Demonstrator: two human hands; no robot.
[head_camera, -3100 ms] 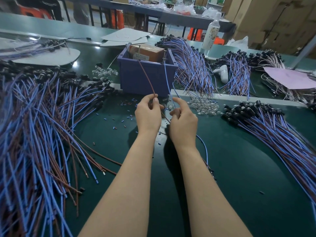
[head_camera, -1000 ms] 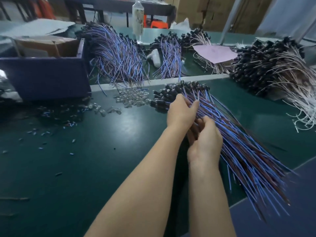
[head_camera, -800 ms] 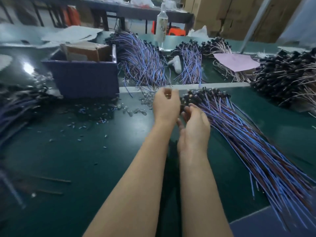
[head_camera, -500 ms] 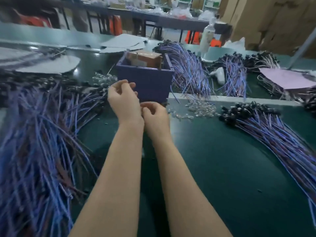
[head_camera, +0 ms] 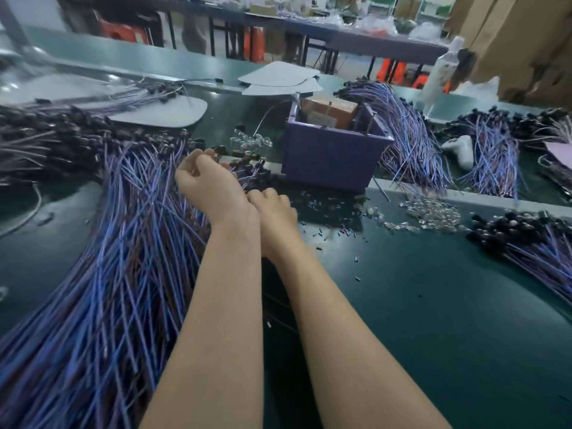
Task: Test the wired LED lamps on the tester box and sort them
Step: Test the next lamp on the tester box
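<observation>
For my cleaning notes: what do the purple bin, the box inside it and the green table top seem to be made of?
Purple bin: probably moulded plastic, matt, with a thick even rim.
Box inside: looks like brown cardboard, dull.
Table top: seems a rubber or vinyl mat, faintly glossy from soft reflections.

One head-worn, wide-angle view.
We look forward and down along both arms (head_camera: 226, 305) onto the bench (head_camera: 433, 320), close in; left hand (head_camera: 210, 187) and right hand (head_camera: 274, 209) sit mid-frame, the box (head_camera: 331, 162) just beyond them, far tables (head_camera: 371, 46) across the top edge.
</observation>
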